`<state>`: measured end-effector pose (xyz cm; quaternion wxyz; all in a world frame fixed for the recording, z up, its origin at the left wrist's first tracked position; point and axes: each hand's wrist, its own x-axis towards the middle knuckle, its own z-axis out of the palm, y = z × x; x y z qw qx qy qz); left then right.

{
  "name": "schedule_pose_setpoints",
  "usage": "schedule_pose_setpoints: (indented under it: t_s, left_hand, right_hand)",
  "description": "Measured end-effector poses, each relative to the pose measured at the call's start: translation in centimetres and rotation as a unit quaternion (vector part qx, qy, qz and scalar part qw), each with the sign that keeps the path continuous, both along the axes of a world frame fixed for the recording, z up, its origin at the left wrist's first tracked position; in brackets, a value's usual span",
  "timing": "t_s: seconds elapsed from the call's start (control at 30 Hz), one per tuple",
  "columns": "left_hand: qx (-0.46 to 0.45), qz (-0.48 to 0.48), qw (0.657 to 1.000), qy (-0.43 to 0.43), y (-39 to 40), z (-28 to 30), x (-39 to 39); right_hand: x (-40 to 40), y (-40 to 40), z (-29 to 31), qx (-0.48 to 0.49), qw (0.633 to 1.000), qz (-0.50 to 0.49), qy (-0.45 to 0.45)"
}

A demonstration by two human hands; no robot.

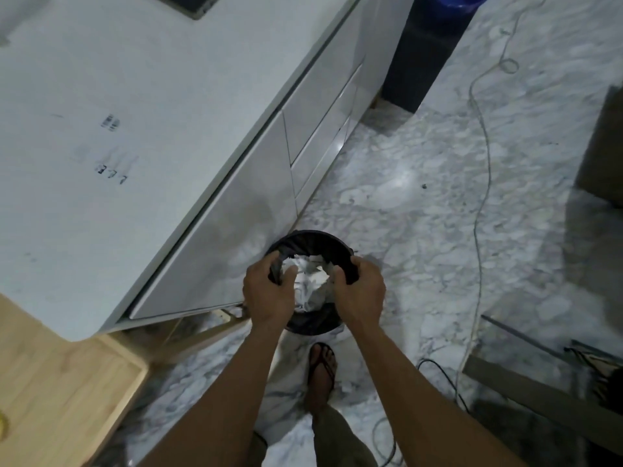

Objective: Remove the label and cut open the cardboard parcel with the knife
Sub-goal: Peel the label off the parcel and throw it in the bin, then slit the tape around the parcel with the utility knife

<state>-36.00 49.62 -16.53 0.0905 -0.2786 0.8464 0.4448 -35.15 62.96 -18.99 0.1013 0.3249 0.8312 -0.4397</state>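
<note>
A small round black waste bin (313,239) with a black liner stands on the marble floor beside the white cabinet. Crumpled white paper (308,281) fills it. My left hand (266,291) grips the liner at the bin's left rim. On the right rim, my right hand (359,289) grips the liner too. No cardboard parcel, label or knife is in view.
A white counter (118,112) with drawers (323,129) runs along the left. A wooden surface (57,392) lies at lower left. Thin cables (478,214) trail over the marble floor on the right. My sandalled foot (322,369) stands just behind the bin. Dark objects (553,392) sit at lower right.
</note>
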Motion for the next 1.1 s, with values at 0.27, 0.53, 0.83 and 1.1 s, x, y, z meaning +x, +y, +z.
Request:
schedule_pose_setpoints:
  t_s: [0.27, 0.53, 0.83, 1.1]
  left_hand:
    - [0.017, 0.018, 1.000, 0.012, -0.7, 3.8, 0.1]
    - [0.017, 0.031, 0.998, 0.043, -1.0, 11.2, 3.2]
    - [0.030, 0.104, 0.991, 0.079, -6.8, 19.0, 11.6]
    - [0.020, 0.197, 0.974, 0.114, -14.5, 22.4, 24.7]
  right_hand:
    - [-1.1, 0.1, 4.5, -0.035, 0.999, 0.017, 0.010]
    - [0.5, 0.4, 11.2, -0.051, 0.997, 0.053, 0.022]
    - [5.5, -4.4, 19.6, -0.103, 0.985, 0.121, 0.064]
    - [13.3, -12.8, 23.7, -0.116, 0.947, 0.290, 0.074]
